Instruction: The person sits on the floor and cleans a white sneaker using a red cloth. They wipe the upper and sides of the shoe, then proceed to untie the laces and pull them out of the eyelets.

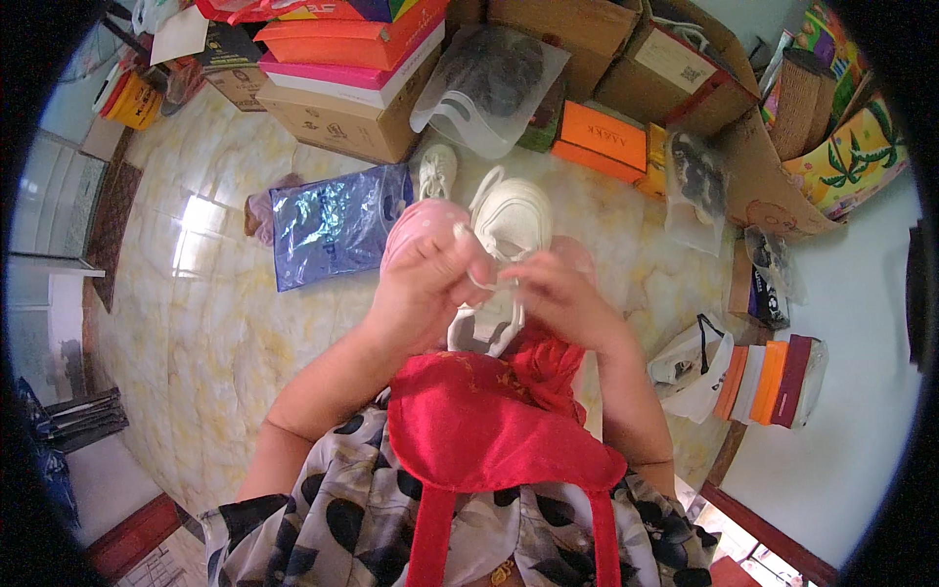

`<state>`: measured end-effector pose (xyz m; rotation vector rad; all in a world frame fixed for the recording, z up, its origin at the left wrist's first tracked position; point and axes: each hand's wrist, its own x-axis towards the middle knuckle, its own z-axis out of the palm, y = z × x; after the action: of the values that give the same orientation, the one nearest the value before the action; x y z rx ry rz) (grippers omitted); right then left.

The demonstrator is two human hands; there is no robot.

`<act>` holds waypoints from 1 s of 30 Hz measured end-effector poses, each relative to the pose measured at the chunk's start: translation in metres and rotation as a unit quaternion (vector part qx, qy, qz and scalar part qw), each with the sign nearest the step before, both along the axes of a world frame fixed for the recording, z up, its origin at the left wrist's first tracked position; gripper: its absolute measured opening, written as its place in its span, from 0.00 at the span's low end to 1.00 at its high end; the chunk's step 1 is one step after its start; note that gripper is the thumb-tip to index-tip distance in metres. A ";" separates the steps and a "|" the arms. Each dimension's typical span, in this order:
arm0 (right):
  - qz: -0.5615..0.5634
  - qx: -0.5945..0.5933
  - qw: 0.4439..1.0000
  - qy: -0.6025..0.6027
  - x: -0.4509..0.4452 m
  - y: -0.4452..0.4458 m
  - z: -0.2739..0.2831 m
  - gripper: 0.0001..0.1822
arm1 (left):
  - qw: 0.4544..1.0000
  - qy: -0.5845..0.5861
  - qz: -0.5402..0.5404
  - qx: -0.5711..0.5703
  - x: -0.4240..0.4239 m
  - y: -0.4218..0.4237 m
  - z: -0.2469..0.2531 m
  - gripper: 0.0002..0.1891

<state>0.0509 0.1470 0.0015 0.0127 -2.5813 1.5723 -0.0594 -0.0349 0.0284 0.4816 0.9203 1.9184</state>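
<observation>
A white canvas sneaker (510, 213) rests over my lap, toe pointing away from me, its opening towards me. My left hand (433, 282) is above its left side, thumb and fingers pinching a white shoelace (480, 283). From there the lace runs across to the fingertips of my right hand (557, 293), which is blurred but appears closed on it. Both hands partly cover the shoe's tongue and eyelets. Beyond my left knee shows another light laced shoe (438, 172); whether it is worn is hidden. A red apron (499, 425) covers my front.
A blue plastic bag (337, 224) lies on the marbled floor (220, 352) to the left. Stacked shoeboxes (330, 110), a clear plastic bag (491, 88), an orange box (601, 139) and open cartons (667, 66) stand ahead. At right are a white bag (693, 367) and upright boxes (770, 381).
</observation>
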 end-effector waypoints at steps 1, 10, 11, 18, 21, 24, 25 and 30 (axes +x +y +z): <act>0.054 0.037 0.998 -0.011 0.004 -0.003 0.002 0.10 | 0.987 -0.082 -0.018 0.133 -0.007 0.002 0.002 0.16; -0.008 -0.332 0.943 0.014 0.002 -0.020 0.067 0.17 | 0.884 0.448 -0.107 -0.082 0.002 0.011 -0.015 0.12; 0.009 -0.345 0.937 0.054 -0.002 -0.021 0.071 0.18 | 0.879 0.443 -0.122 -0.127 0.014 0.012 -0.010 0.12; -0.128 -0.106 0.986 -0.001 -0.010 -0.015 0.036 0.11 | 0.964 0.120 0.232 -0.042 -0.031 -0.018 -0.006 0.11; -0.077 0.184 0.980 -0.029 -0.012 -0.018 0.016 0.11 | 0.921 0.219 0.180 -0.266 -0.054 -0.015 -0.011 0.13; -0.044 0.281 0.956 -0.073 -0.013 -0.021 0.009 0.11 | 0.773 0.439 0.087 -0.450 -0.039 -0.012 -0.011 0.21; -0.043 0.271 0.959 -0.070 -0.013 -0.021 0.009 0.10 | 0.742 0.473 0.058 -0.471 -0.029 -0.008 -0.003 0.24; 0.001 0.147 0.986 -0.075 -0.014 -0.002 -0.006 0.08 | 0.738 0.588 0.038 -0.329 0.010 0.004 -0.033 0.21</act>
<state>0.0368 0.1451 -0.0048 -0.0789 -2.9075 1.2207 -0.0499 -0.0308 -0.0051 1.2528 2.3249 1.0156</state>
